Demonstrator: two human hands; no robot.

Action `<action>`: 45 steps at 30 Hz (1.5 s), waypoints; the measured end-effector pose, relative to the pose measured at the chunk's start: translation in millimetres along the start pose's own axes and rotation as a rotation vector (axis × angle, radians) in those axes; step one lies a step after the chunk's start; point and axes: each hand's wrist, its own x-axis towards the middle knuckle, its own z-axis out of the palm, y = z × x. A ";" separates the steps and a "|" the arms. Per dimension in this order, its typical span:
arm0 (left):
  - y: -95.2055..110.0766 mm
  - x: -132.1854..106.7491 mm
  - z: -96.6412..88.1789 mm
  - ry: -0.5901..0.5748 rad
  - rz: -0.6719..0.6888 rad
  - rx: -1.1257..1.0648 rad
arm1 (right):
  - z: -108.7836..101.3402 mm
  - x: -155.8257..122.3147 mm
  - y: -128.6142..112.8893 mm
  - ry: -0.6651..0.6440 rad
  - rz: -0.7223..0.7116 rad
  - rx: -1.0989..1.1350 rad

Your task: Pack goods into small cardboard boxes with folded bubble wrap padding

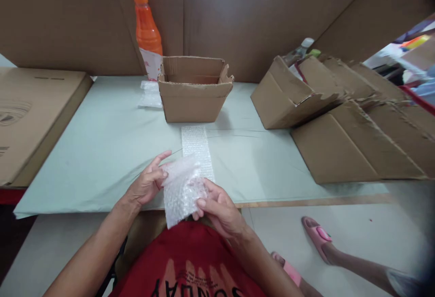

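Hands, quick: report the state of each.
Left hand: pinching the bubble wrap bundle at its top corner.
Right hand: gripping the same bundle lower down.

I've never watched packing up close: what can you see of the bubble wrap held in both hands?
The bubble wrap bundle is whitish clear plastic covered in small air bubbles, folded into a loose packet; anything inside is hidden. It is held tilted over the near edge of the table. The left hand pinches its upper left side, the right hand holds its lower right. Behind it a flat bubble wrap strip lies on the table; whether they join is unclear.
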 end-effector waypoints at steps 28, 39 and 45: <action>2.3 83.2 33.1 0.090 0.395 1.011 | -46.3 -49.9 51.0 0.521 -0.057 -0.423; -0.8 69.2 21.2 0.175 0.735 1.411 | -44.4 -52.2 49.7 0.480 -0.024 -0.364; -5.6 -0.5 -3.0 -0.546 0.743 1.356 | -43.3 -39.3 35.5 0.403 0.010 -0.057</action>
